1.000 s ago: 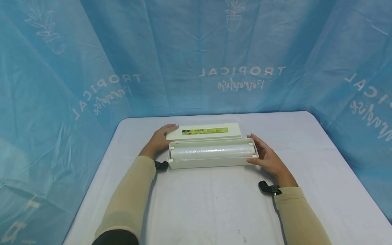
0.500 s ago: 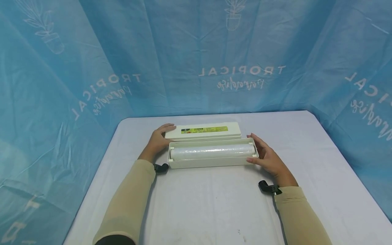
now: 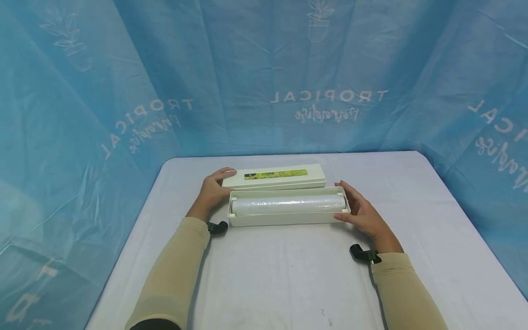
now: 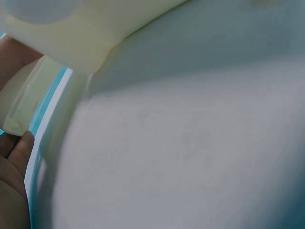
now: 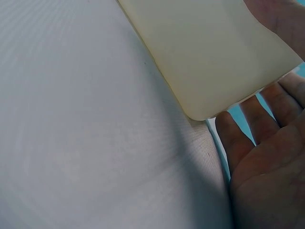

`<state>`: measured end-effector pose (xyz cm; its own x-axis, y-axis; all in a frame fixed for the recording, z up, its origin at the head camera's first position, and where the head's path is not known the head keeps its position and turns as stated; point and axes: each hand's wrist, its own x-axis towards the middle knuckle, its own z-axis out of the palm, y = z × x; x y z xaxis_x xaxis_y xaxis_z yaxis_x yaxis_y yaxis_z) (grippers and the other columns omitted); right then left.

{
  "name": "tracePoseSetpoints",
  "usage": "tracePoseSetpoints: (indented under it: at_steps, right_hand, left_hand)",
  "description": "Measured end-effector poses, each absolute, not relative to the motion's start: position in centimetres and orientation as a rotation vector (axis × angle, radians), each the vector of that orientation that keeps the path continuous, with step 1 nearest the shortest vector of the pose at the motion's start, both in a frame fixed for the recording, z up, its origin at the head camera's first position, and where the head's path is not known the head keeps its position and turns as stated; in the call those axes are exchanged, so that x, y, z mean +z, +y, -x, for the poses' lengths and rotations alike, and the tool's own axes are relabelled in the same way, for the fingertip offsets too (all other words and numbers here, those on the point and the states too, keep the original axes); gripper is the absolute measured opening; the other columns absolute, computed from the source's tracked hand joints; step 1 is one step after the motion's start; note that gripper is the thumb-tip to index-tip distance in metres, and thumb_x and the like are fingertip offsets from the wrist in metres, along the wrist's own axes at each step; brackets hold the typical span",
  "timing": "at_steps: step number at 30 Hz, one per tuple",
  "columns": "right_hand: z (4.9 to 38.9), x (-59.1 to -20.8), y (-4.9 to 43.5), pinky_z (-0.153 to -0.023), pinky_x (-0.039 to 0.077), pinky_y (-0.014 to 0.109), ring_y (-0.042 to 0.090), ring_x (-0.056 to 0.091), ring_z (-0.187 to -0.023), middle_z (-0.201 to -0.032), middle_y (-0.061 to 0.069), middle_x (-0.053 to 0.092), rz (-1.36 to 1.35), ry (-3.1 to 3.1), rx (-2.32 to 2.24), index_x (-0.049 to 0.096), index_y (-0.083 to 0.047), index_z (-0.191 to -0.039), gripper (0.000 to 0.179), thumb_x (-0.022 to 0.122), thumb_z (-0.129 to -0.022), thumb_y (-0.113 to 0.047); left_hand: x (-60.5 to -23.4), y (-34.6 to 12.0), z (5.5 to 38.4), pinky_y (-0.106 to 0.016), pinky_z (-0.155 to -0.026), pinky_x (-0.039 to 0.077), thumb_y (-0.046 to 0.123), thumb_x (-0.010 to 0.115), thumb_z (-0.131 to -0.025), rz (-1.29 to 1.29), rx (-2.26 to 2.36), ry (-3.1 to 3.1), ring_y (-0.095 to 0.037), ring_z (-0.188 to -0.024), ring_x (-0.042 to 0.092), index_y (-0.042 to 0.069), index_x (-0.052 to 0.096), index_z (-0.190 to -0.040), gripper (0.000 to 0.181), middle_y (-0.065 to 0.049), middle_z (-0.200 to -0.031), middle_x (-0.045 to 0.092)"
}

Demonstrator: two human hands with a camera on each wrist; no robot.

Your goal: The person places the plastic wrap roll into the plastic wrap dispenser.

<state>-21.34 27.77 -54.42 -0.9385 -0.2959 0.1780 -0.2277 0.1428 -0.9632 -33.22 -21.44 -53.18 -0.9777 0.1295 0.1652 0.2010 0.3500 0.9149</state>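
Note:
A long cream box (image 3: 284,219) lies lidless on the white table, with a roll of cling film (image 3: 288,204) inside it. Right behind it sits the box's lid (image 3: 284,183), its yellow-green label facing up. My left hand (image 3: 212,190) grips the lid's left end between thumb and fingers; the left wrist view shows fingers (image 4: 21,152) at the lid's end. With my right hand (image 3: 362,213) I hold the right end of the box, thumb on the front wall and fingers behind. In the right wrist view the box's side (image 5: 214,57) fills the top.
The white-covered table (image 3: 288,275) reaches back to a blue printed curtain (image 3: 264,82) that hangs behind and at both sides. Dark wrist cameras (image 3: 360,253) are strapped at both wrists.
My left hand and the lid have shifted very slightly to the left relative to the box. My right hand and the box stay as they were.

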Motion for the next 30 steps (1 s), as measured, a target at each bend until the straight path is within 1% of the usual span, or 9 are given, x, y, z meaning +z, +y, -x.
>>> tracePoseSetpoints:
  at_steps: [2, 9, 14, 17, 23, 27, 30]
  right_hand:
    - [21.3, -54.5, 27.8, -0.110, 0.039, 0.019, 0.028, 0.023, -0.156, -0.171, 0.005, 0.026, 0.557, 2.325, -1.962, 0.023, -0.021, -0.170, 0.107, 0.086, -0.087, 0.003]
    - [21.3, -54.6, 27.9, -0.110, 0.041, 0.020, 0.029, 0.026, -0.154, -0.170, 0.006, 0.027, 0.584, 2.319, -1.976, 0.024, -0.024, -0.169, 0.106, 0.086, -0.087, 0.003]
    - [21.2, -54.7, 27.8, -0.109, 0.042, 0.020, 0.028, 0.027, -0.154, -0.170, 0.004, 0.028, 0.557, 2.301, -1.993, 0.025, -0.024, -0.169, 0.106, 0.085, -0.087, 0.004]
    - [21.2, -54.6, 27.7, -0.109, 0.042, 0.020, 0.027, 0.027, -0.154, -0.170, 0.004, 0.028, 0.552, 2.299, -1.999, 0.026, -0.024, -0.169, 0.105, 0.086, -0.087, 0.004]
    - [21.1, -54.5, 27.6, -0.109, 0.041, 0.020, 0.031, 0.026, -0.154, -0.171, 0.009, 0.026, 0.574, 2.298, -1.995, 0.024, -0.021, -0.169, 0.106, 0.084, -0.087, 0.007]
    - [21.0, -54.3, 27.6, -0.109, 0.041, 0.019, 0.030, 0.024, -0.155, -0.171, 0.008, 0.025, 0.561, 2.296, -1.989, 0.023, -0.020, -0.170, 0.105, 0.084, -0.087, 0.006]
    - [21.0, -54.1, 27.5, -0.109, 0.040, 0.018, 0.030, 0.024, -0.155, -0.171, 0.007, 0.025, 0.546, 2.293, -1.979, 0.022, -0.020, -0.170, 0.106, 0.084, -0.087, 0.005]
  left_hand:
    - [-53.0, -21.7, 33.1, -0.028, -0.117, 0.037, 0.012, 0.102, -0.068, 0.310, -1.741, -2.503, -0.019, -0.142, 0.047, 0.008, 0.073, -0.134, 0.073, -0.001, -0.145, 0.060]
    - [-52.9, -22.6, 33.2, -0.028, -0.116, 0.038, 0.023, 0.105, -0.064, 0.277, -1.772, -2.480, -0.017, -0.142, 0.047, 0.011, 0.074, -0.134, 0.078, 0.001, -0.145, 0.061]
    - [-53.1, -23.0, 33.2, -0.031, -0.117, 0.038, 0.019, 0.104, -0.067, 0.249, -1.773, -2.486, -0.019, -0.144, 0.046, 0.008, 0.073, -0.135, 0.075, -0.002, -0.146, 0.060]
    - [-53.1, -23.1, 33.2, -0.029, -0.115, 0.039, 0.018, 0.104, -0.067, 0.245, -1.778, -2.479, -0.019, -0.143, 0.047, 0.007, 0.072, -0.136, 0.077, -0.002, -0.146, 0.061]
    - [-53.2, -23.4, 33.2, -0.027, -0.112, 0.042, 0.023, 0.106, -0.061, 0.273, -1.816, -2.432, -0.018, -0.142, 0.047, 0.006, 0.071, -0.137, 0.085, -0.004, -0.145, 0.061]
    - [-53.3, -23.5, 33.4, -0.025, -0.113, 0.040, 0.029, 0.106, -0.059, 0.260, -1.792, -2.427, -0.017, -0.142, 0.047, 0.006, 0.071, -0.138, 0.089, -0.002, -0.144, 0.061]
    - [-53.0, -23.5, 33.2, -0.024, -0.114, 0.038, 0.030, 0.106, -0.059, 0.255, -1.776, -2.423, -0.016, -0.142, 0.047, 0.007, 0.070, -0.138, 0.090, -0.001, -0.145, 0.061]
